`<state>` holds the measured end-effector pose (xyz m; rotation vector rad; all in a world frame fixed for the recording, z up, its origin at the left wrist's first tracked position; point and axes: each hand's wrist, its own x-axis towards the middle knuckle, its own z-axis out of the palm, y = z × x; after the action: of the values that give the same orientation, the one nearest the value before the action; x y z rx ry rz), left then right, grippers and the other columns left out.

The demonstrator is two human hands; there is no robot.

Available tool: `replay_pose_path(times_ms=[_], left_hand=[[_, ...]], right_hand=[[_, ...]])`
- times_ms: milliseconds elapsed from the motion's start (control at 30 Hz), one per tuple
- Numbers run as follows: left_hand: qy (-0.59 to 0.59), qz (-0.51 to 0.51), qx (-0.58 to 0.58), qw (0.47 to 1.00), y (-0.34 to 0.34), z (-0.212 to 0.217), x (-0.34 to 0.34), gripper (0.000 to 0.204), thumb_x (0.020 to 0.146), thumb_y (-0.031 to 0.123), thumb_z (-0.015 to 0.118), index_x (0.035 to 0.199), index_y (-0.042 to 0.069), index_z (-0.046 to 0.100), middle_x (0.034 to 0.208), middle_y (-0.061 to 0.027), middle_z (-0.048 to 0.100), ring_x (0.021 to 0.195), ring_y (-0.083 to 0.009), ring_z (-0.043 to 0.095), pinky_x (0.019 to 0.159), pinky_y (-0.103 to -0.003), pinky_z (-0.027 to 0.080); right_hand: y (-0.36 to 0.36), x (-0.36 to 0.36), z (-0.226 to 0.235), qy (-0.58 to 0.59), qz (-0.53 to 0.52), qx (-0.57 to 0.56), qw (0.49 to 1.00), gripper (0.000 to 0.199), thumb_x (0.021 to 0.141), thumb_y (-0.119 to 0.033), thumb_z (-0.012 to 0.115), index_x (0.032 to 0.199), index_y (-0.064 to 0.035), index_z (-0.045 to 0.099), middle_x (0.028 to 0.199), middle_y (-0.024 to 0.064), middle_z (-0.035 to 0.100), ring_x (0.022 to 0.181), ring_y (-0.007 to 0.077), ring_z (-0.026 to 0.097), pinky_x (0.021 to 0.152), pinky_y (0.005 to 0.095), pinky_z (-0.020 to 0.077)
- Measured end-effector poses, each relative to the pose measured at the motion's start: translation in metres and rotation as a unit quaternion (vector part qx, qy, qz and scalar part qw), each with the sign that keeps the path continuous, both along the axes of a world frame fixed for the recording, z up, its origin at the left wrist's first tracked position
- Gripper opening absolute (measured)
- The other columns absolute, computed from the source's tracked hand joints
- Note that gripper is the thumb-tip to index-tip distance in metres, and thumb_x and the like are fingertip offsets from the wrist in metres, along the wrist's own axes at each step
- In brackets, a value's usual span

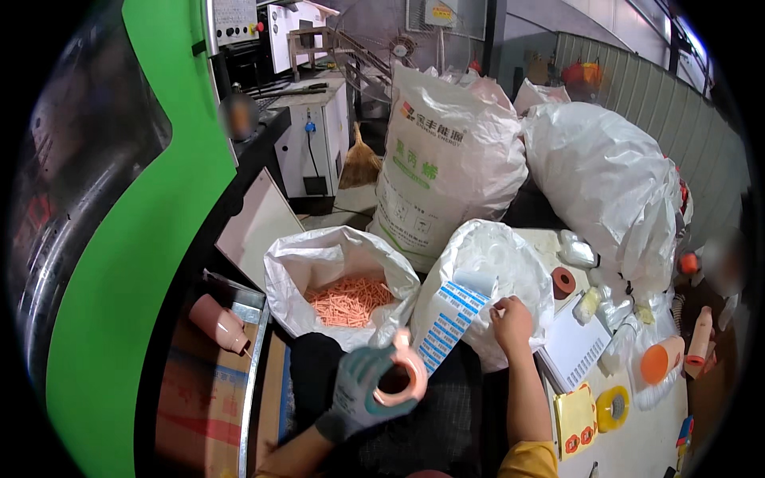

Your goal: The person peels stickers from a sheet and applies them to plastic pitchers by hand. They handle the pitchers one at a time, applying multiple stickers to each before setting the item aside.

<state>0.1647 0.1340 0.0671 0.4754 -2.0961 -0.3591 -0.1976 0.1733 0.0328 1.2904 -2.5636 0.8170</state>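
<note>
In a grey-green work glove, my left hand [360, 390] is closed around a hollow pink plastic bottle [417, 373], its round opening turned up toward me. A strip of blue-and-white stickers [450, 320] slopes down over my lap, its upper end lying on a white sack [510, 247]. To the right of the strip, my bare right hand [514, 320] has thumb and fingers pinched together close to its edge. Whatever they hold is too small to make out. Just ahead of my left hand, an open white sack [279, 271] contains thin pink plastic scraps [351, 301].
A similar pink bottle [219, 323] lies by a metal-edged chute [253, 374] on the left, beside a green machine [103, 319]. Bulging sacks [450, 151] stand ahead. The right-hand table [637, 446] carries a yellow tape roll [613, 408], a brown roll [562, 282] and white boxes [574, 350].
</note>
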Motion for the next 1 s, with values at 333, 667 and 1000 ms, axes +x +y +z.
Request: replay_pose_path(times_ms=[333,667,1000], left_hand=[[-0.128,-0.056,0.064,0.988,0.036,-0.028,-0.011,0.084,0.081,0.047,0.090,0.143,0.005,0.054,0.142,-0.0188,0.053,0.127,-0.0403,0.056,0.104,-0.053,0.047],[-0.125,-0.071,-0.070,0.987,0.036,-0.027,-0.019,0.062,0.079,0.037,0.091,0.127,0.006,0.067,0.127,-0.0131,0.063,0.120,-0.0365,0.061,0.100,-0.049,0.053],[-0.169,-0.091,0.055,0.980,-0.001,-0.038,-0.011,0.048,0.071,0.046,0.092,0.091,0.007,0.071,0.118,-0.0121,0.065,0.114,-0.0412,0.059,0.097,-0.056,0.049]], right_hand=[[0.053,-0.035,0.027,0.013,-0.079,-0.125,0.989,0.018,0.094,-0.022,0.077,0.094,-0.0040,0.078,0.090,0.0147,0.076,0.078,0.0329,0.072,0.071,0.0416,0.0552],[0.083,0.134,0.037,0.078,0.415,-0.045,0.906,0.026,0.087,-0.029,0.083,0.100,-0.0082,0.073,0.103,0.0073,0.070,0.092,0.0300,0.067,0.077,0.0407,0.0562],[0.083,0.150,0.032,0.047,0.487,0.008,0.872,0.067,0.082,-0.051,0.079,0.127,-0.0029,0.069,0.130,0.0112,0.064,0.123,0.0344,0.057,0.111,0.0512,0.0432]])
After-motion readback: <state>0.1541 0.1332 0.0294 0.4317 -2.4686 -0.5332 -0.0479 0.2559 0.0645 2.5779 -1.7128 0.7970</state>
